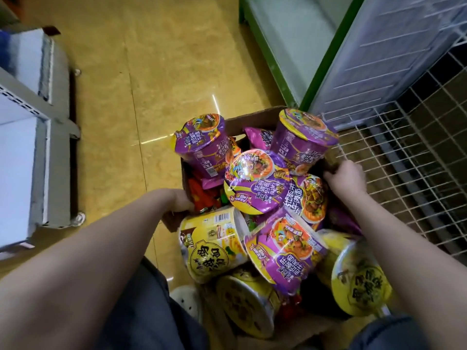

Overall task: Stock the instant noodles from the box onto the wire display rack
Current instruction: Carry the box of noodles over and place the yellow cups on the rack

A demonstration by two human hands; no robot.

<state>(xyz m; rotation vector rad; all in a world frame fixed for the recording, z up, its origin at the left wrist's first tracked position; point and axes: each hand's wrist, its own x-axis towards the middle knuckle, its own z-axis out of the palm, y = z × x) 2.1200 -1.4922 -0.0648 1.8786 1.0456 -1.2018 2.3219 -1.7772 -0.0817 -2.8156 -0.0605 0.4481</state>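
While both hands grip opposite rims of the cardboard box (252, 120), the left hand (180, 202) curls over the left wall and the right hand (347, 176) closes on the right edge; inside lie five purple noodle cups (255, 181) and four yellow noodle cups (212, 245), heaped and tilted over loose packets (259, 137); the white wire rack (404, 157) stands just beside the box, right of it.
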